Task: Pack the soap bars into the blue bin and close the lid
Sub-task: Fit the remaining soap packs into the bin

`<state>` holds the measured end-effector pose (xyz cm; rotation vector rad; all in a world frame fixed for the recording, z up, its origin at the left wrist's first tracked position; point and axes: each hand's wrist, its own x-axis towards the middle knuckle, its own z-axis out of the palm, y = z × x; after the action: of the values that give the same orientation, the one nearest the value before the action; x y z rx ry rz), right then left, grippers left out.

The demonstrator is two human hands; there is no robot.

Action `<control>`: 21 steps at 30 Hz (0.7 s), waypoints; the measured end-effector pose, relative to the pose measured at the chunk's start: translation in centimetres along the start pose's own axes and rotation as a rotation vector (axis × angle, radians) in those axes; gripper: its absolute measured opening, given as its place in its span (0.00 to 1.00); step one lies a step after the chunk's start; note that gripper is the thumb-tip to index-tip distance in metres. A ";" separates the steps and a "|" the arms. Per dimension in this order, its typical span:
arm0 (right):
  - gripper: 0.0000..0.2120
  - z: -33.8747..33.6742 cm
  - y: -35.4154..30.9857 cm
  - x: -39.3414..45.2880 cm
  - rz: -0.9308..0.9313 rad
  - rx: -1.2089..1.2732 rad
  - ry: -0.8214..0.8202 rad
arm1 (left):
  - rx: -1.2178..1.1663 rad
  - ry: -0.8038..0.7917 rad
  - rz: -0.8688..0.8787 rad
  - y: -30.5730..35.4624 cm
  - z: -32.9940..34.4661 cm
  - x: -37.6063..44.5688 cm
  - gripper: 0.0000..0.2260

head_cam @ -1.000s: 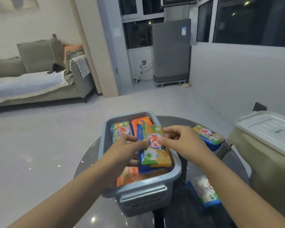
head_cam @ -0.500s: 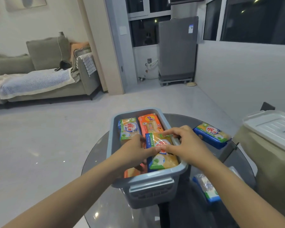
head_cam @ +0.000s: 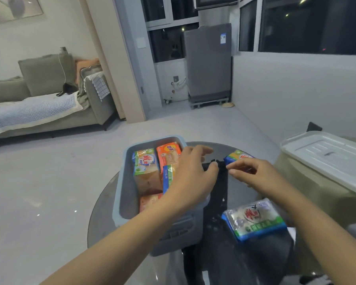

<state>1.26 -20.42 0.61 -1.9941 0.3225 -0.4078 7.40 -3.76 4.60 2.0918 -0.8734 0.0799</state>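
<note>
The blue bin (head_cam: 122, 182) stands on a round glass table (head_cam: 103, 219) and holds several wrapped soap bars: a green one (head_cam: 145, 161), an orange one (head_cam: 169, 154), and one partly under my arm (head_cam: 150, 202). My left hand (head_cam: 191, 177) hovers over the bin's right rim, fingers apart, holding nothing. My right hand (head_cam: 253, 175) is to the right of the bin, fingers loosely curled, just in front of a blue and yellow soap bar (head_cam: 237, 156) on the table; it holds nothing. Another soap bar in a clear and blue wrapper (head_cam: 255, 220) lies near the front right.
A white lid (head_cam: 329, 159) rests on a beige covered object at the right. A grey sofa (head_cam: 49, 103) stands far left across a bare floor. A grey appliance (head_cam: 208, 64) stands by the windows at the back.
Both hands let go of the green and blue soap bar, which now lies in the bin. My right hand moved right, towards the bar on the table; my left hand shifted to the bin's right rim.
</note>
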 end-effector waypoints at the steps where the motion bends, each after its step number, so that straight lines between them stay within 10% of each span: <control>1: 0.04 -0.7 0.7 -0.3 0.025 -0.020 -0.017 | -0.023 -0.016 0.021 0.7 0.9 -0.1 0.13; 15: 0.19 -3.9 8.2 -2.6 0.420 -0.551 -0.251 | 0.249 -0.500 -0.393 -3.1 11.2 -3.9 0.25; 21: 0.14 -4.1 9.5 -1.8 0.438 -0.255 -0.146 | 0.013 -0.311 -0.426 -3.9 13.3 -2.2 0.26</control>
<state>-2.56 -27.09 -6.49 -2.1099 0.7290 0.0609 4.86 -10.63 -7.32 2.2931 -0.5836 -0.4764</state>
